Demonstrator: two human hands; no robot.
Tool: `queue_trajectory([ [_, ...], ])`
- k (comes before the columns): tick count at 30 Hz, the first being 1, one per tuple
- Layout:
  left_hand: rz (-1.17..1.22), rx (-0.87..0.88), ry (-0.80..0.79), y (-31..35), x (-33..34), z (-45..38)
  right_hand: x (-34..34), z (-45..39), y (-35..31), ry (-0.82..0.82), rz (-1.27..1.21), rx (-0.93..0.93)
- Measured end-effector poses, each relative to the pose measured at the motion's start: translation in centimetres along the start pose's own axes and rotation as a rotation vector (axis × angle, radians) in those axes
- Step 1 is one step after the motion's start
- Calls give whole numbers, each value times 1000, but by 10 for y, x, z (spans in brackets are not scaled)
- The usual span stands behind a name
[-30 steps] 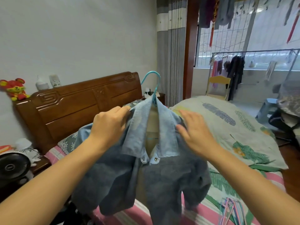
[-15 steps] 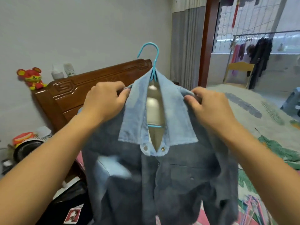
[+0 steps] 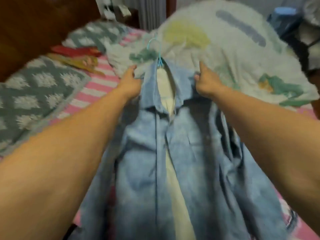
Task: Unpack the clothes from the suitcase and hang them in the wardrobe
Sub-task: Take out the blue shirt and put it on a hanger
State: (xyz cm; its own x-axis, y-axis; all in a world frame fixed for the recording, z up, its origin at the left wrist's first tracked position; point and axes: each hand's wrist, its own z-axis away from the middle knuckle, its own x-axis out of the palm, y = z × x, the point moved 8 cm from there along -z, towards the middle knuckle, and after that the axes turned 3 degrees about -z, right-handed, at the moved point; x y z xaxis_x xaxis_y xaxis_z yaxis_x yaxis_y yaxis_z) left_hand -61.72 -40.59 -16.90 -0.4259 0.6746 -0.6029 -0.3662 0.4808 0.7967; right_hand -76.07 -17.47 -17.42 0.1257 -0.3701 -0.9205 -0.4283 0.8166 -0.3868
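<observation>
L hand (image 3: 130, 82) & R hand (image 3: 206, 82) are each gripping a shoulder of 1 denim shirt (image 3: 190, 153) hanging on 1 blue hanger (image 3: 158, 54), over 1 quilt (image 3: 233, 40).

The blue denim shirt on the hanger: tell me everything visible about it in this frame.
The blue denim shirt has a lighter collar, an open front showing pale lining, and looks like soft washed cotton. It is spread lengthwise over the pink striped bed, collar away from the camera, on a turquoise wire hanger. The left hand and right hand grip its shoulders. The frame is blurred.

No legible text or labels.
</observation>
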Motion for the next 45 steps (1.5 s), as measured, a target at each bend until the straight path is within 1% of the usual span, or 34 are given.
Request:
queue_trajectory([
  [1, 125, -28, -39, -35, 39, 6, 48, 5, 17, -55, 14, -5],
  [2, 183, -54, -81, -75, 78, 25, 101, 27, 36, -149, 46, -18],
  [4, 136, -93, -204, -161, 151, 101, 193, 107, 74, -350, 128, -12],
  [5, 53, -94, -269, -200, 179, 144, 224, 153, 90, -421, 150, 6],
  [6, -17, -84, -339, -229, 199, 191, 247, 199, 102, -449, 140, 25],
  [7, -76, -103, -394, -258, 211, 233, 266, 240, 115, -436, 107, 42],
  [8, -122, -137, -424, -284, 219, 269, 277, 276, 122, -388, 75, 57],
  [10, -234, -196, -388, -319, 217, 324, 289, 332, 126, -311, 64, 65],
  [11, -292, -216, -384, -331, 214, 347, 291, 355, 123, -294, 66, 57],
  [13, -403, -241, -440, -347, 212, 388, 296, 390, 113, -312, 48, 63],
  [15, -479, -233, -434, -348, 210, 418, 307, 419, 110, -421, 39, 125],
  [17, -465, -273, -344, -341, 211, 428, 321, 438, 115, -521, 83, 181],
  [18, -442, -311, -279, -336, 212, 426, 326, 443, 118, -532, 111, 194],
  [22, -360, -455, -12, -314, 229, 392, 330, 437, 124, -413, 117, 232],
  [24, -342, -585, 57, -314, 242, 378, 330, 427, 124, -390, 111, 238],
  [25, -375, -648, 52, -316, 248, 373, 333, 422, 123, -403, 106, 220],
  [27, -437, -758, -26, -325, 256, 365, 337, 413, 120, -453, 35, 177],
  [29, -410, -833, -101, -332, 258, 360, 336, 406, 122, -512, -91, 163],
  [30, -367, -836, -112, -333, 256, 358, 333, 404, 126, -554, -149, 182],
  [31, -306, -813, -104, -329, 252, 358, 327, 404, 129, -585, -197, 207],
  [32, -230, -772, -87, -324, 246, 358, 318, 403, 133, -579, -247, 235],
  [34, -115, -671, -32, -303, 226, 362, 294, 398, 137, -486, -380, 315],
  [36, -16, -626, -6, -277, 206, 366, 270, 392, 134, -398, -631, 430],
  [37, 63, -622, -11, -266, 202, 366, 261, 391, 127, -389, -776, 481],
  [38, 161, -623, -24, -255, 203, 367, 257, 391, 120, -400, -871, 507],
  [39, 261, -633, -47, -246, 207, 366, 252, 390, 109, -418, -918, 497],
  [41, 368, -654, -103, -235, 219, 364, 252, 389, 89, -441, -931, 423],
  [43, 391, -678, -141, -232, 230, 363, 258, 392, 76, -464, -919, 356],
  [45, 405, -715, -147, -234, 236, 363, 264, 394, 75, -466, -882, 387],
])
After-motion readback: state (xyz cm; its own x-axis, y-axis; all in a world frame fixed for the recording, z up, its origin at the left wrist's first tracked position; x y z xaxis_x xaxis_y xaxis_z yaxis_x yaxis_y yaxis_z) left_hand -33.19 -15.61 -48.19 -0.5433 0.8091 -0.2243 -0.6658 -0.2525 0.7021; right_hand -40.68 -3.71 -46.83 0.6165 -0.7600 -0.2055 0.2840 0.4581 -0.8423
